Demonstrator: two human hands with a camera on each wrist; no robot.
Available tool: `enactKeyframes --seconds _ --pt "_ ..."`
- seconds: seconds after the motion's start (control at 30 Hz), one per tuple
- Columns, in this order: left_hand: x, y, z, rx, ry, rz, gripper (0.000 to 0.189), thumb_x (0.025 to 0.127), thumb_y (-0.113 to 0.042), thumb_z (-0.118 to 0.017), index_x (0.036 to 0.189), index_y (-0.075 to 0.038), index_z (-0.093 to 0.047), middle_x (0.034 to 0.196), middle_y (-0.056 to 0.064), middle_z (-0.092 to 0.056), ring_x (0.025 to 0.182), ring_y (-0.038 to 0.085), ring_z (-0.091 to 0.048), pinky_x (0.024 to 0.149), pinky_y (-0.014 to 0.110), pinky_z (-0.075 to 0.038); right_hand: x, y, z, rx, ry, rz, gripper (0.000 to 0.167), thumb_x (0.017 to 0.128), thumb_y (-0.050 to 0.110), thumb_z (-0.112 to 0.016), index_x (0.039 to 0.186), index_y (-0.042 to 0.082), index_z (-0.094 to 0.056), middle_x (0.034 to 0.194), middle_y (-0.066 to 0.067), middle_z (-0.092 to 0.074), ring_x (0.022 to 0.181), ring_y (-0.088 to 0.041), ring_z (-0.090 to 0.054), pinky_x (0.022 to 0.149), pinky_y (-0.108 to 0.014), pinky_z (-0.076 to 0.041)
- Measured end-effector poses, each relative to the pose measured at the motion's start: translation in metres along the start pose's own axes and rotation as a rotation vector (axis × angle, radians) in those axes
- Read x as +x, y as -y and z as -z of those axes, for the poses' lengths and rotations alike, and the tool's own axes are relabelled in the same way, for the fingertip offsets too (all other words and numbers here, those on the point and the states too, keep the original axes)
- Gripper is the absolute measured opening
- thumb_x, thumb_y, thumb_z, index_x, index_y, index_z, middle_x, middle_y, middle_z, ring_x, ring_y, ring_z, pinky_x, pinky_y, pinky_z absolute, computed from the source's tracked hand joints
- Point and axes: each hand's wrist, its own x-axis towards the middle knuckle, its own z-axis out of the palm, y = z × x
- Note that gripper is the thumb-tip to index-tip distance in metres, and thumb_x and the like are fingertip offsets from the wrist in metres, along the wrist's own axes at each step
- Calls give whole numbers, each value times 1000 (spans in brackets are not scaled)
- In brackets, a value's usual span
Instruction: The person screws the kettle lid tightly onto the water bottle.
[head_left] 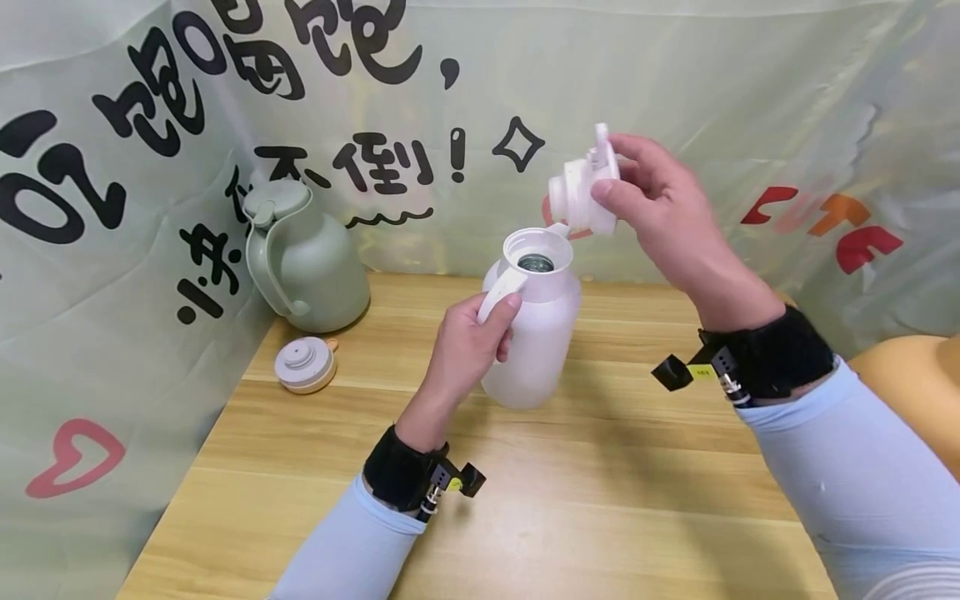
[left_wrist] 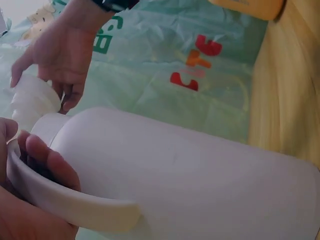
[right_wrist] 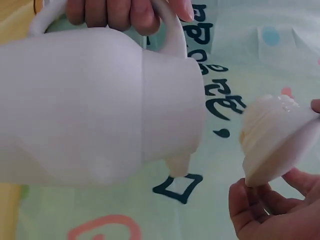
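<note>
A white thermos jug (head_left: 531, 342) stands on the wooden table, its mouth uncovered and a metallic liner visible inside. My left hand (head_left: 474, 337) grips the jug's handle (left_wrist: 75, 207), fingers curled through it. Above and to the right of the mouth, my right hand (head_left: 660, 200) pinches a white threaded lid (head_left: 581, 193), tilted on its side and apart from the jug. In the right wrist view the same lid (right_wrist: 277, 137) sits between thumb and fingers, beyond the jug's spout (right_wrist: 178, 164).
A green thermos jug (head_left: 322, 271) with its lid on stands at the back left. Before it lies a small round white lid (head_left: 303, 364) with an orange loop. An orange rounded object (head_left: 911, 387) is at the right edge. A printed cloth (head_left: 675, 83) hangs behind the table (head_left: 570, 517).
</note>
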Motion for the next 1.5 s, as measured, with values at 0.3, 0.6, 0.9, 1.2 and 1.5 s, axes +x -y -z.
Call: enactKeyframes --seconds 0.3,0.6,0.9,1.2,1.5 --pt "-7 -4 -13 -101 73 -37 45 107 -28 -54 66 -10 -47 49 -8 -41 46 13 -39 48 25 -33 13 20 -18 -442 130 24 56 97 51 -63 146 24 -59 122 -6 -66 103 -20 -58 82 -33 -48" --pt "-8 -1 -15 -34 19 -65 50 107 -35 -54 64 -11 -46 49 -6 -40 49 16 -39 50 26 -31 17 17 -34 -595 222 74 66 93 52 -66 147 14 -58 141 -14 -64 128 -32 -55 105 -53 -45" --pt "-8 0 -16 10 2 -56 50 107 -37 -54 65 -10 -49 51 -4 -43 51 16 -42 53 27 -33 15 12 -42 -683 242 82 65 93 52 -65 143 11 -60 135 -17 -65 123 -35 -53 99 -52 -45" --pt "-8 -2 -15 24 -1 -63 50 107 -39 -53 66 -10 -50 51 -4 -44 51 16 -43 54 27 -35 13 9 -44 -717 240 70 65 93 54 -65 142 12 -61 140 -19 -62 130 -39 -49 101 -53 -44" --pt "-8 -2 -15 34 -5 -59 49 106 -37 -55 66 -10 -50 51 -3 -44 51 14 -43 54 27 -35 11 7 -46 -736 244 55 68 92 57 -66 141 11 -61 147 -18 -57 133 -40 -47 102 -53 -45"
